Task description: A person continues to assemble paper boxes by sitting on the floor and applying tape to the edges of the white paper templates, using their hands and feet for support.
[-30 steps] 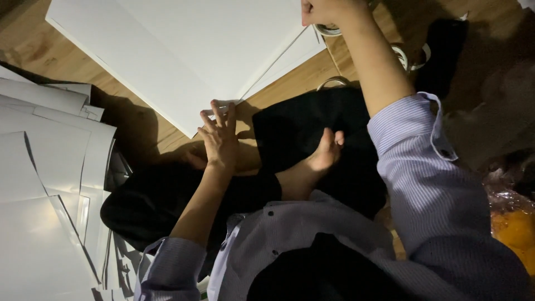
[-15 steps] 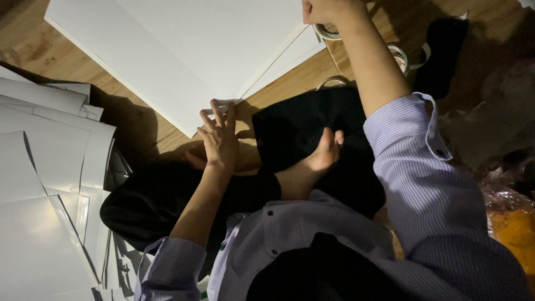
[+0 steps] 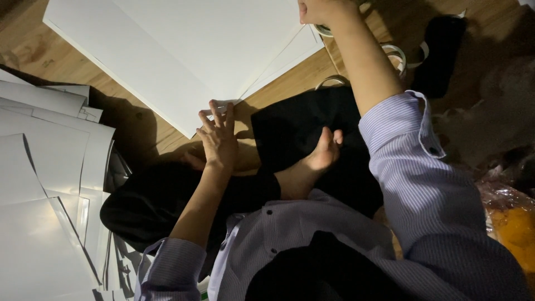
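Observation:
A large white board (image 3: 184,50) lies on the wooden floor (image 3: 290,69), on top of a second white sheet. My left hand (image 3: 219,136) is spread flat, its fingertips pressing on the board's near corner. My right hand (image 3: 316,10) reaches to the top edge of the view at the board's right side. It is closed in a fist over a ring of tape (image 3: 323,30); most of the ring is hidden under the fist. My bare foot (image 3: 315,161) rests on a black cloth (image 3: 295,128) between my arms.
Curled white sheets (image 3: 39,167) are stacked on the left. More tape rings (image 3: 394,54) and a black object (image 3: 440,50) lie at the upper right. An orange plastic bag (image 3: 510,223) sits at the right edge.

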